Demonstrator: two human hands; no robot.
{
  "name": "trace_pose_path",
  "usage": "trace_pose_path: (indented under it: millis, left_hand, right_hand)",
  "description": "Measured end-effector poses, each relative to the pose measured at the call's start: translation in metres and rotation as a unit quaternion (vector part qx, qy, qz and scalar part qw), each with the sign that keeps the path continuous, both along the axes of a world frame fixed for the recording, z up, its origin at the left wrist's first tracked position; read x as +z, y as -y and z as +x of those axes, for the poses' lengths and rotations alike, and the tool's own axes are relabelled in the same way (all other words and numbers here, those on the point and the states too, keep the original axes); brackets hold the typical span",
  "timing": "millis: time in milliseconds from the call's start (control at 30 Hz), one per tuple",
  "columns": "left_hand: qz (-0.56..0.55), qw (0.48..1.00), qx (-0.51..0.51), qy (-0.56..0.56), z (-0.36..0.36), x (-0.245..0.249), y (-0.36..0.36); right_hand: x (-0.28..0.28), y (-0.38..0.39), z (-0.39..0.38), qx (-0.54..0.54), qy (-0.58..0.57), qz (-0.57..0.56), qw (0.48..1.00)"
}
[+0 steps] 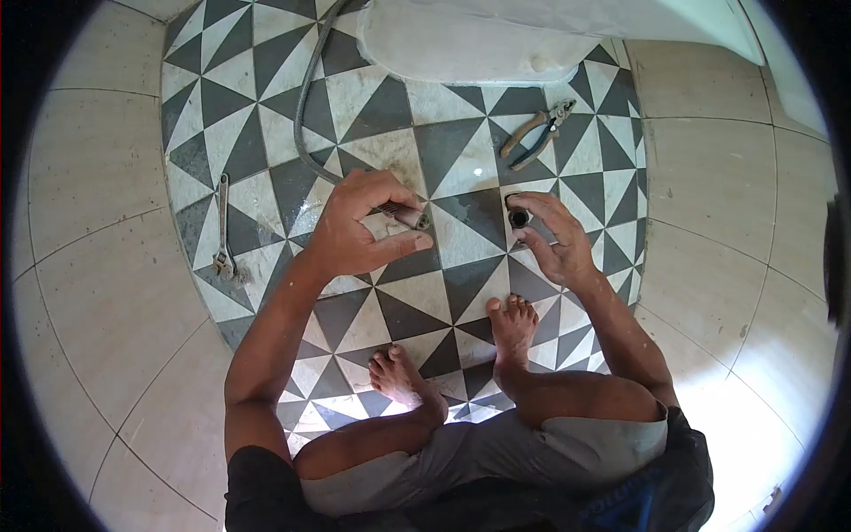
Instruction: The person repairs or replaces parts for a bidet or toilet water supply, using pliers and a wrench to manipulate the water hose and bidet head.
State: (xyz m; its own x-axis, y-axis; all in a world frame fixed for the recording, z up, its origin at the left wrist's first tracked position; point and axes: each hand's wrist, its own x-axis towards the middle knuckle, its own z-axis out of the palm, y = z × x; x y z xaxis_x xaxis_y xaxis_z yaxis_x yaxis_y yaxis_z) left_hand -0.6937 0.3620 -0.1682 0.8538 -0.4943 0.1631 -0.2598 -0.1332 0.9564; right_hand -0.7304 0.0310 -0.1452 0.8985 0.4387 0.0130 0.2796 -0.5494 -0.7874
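Note:
My left hand [359,226] is closed around the end of a grey flexible hose [306,115]. The hose's metal end fitting [413,218] sticks out between the thumb and fingers, pointing right. To the right, across a gap, my right hand [558,239] pinches a small black and silver round fitting [519,218] between thumb and fingers. The fitting's dark opening faces up. My palm and curled fingers partly hide the hose behind the left hand. Both hands are above the tiled floor, in front of my feet.
Pliers [538,133] with brown and dark handles lie open beyond my right hand. An adjustable wrench [222,229] rests on the left. A white toilet base [479,44] stands ahead. Beige tiled walls [97,213] flank the black-and-white patterned floor [412,306].

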Motion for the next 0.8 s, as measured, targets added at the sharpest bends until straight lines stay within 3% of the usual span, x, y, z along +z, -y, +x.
trace_pose_path:
  millis: [133,200,333,467,633,800]
  left_hand:
    - [-0.006,0.999,-0.005,-0.044,-0.001,0.008,-0.009]
    - [-0.078,0.995,-0.002,-0.062,0.001,0.010,-0.014]
    - [-0.109,0.988,0.023,-0.106,0.005,0.010,-0.028]
    - [-0.129,0.982,0.036,-0.133,0.006,0.015,-0.031]
    - [-0.127,0.985,0.028,-0.117,0.008,0.014,-0.034]
    - [-0.098,0.992,0.058,-0.063,0.010,0.011,-0.046]
  right_hand:
    - [0.001,-0.003,-0.001,-0.010,-0.007,-0.013,1.000]
    - [0.004,-0.006,0.001,-0.019,-0.013,0.001,1.000]
    - [-0.001,-0.011,0.003,-0.016,-0.022,0.018,0.999]
    - [-0.001,-0.013,0.003,-0.008,-0.057,-0.025,0.998]
    - [-0.006,-0.012,0.000,-0.009,-0.073,-0.061,0.995]
    - [-0.026,-0.003,-0.015,0.016,-0.049,-0.183,0.982]
